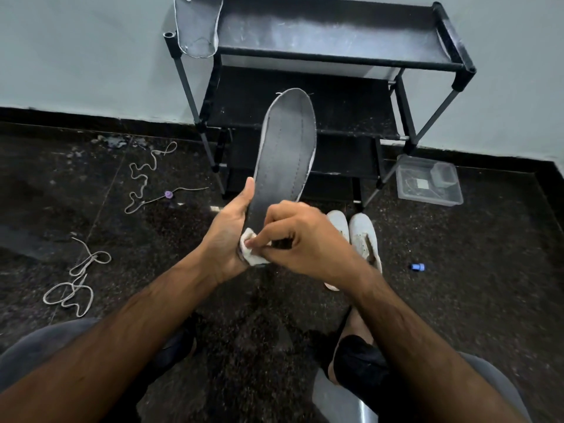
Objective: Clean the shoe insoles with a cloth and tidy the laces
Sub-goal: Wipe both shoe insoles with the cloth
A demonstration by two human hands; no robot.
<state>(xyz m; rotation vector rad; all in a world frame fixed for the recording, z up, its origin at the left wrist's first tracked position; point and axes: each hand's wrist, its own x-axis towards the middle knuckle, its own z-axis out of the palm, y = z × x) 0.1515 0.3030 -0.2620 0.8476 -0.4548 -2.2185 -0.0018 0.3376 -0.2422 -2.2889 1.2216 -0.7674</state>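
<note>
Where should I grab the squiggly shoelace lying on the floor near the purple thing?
Probably best to pinch the shoelace from straight above at its free straight tail near the purple piece. It lies flat and loose on the floor, so there is nothing to get under, and the tail sits clear of its wiggly bends, which could tangle.
</note>
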